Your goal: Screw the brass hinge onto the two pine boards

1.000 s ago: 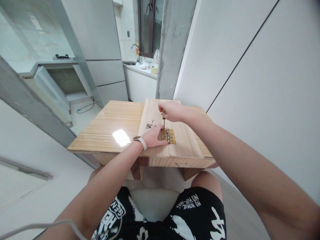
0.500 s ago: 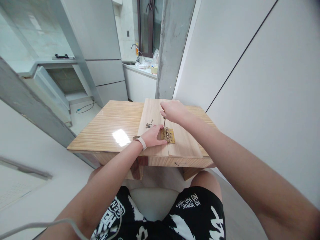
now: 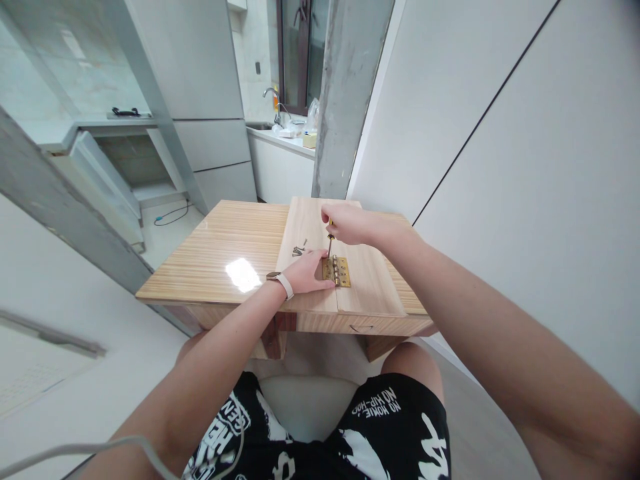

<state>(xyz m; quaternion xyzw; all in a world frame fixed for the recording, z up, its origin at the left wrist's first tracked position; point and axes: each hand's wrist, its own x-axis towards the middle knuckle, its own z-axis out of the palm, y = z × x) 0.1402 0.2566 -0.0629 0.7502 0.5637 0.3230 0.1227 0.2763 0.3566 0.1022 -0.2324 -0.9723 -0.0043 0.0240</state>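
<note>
A brass hinge (image 3: 343,272) lies unfolded across the seam between two pale wooden boards (image 3: 370,293) on the table. My left hand (image 3: 304,272), wearing a watch, rests on the left board, thumb and forefinger at opposite edges of the hinge's left leaf, holding it. Closed around a screwdriver (image 3: 329,245) with a yellow and black handle is my right hand (image 3: 347,223). The shaft points down to the upper part of the left leaf; its tip and any screw there are hard to make out. Several loose screws (image 3: 299,251) lie on the board beyond my left hand.
The striped wooden table (image 3: 240,233) has a drawer (image 3: 350,325) at its front, above my knees. A white wall (image 3: 500,167) stands close on the right and a grey post (image 3: 345,100) behind. A pale cable (image 3: 100,447) crosses at lower left.
My right hand has turned slightly about the screwdriver, whose handle shows more now, and the right forearm has shifted a little. My left hand stays on the hinge.
</note>
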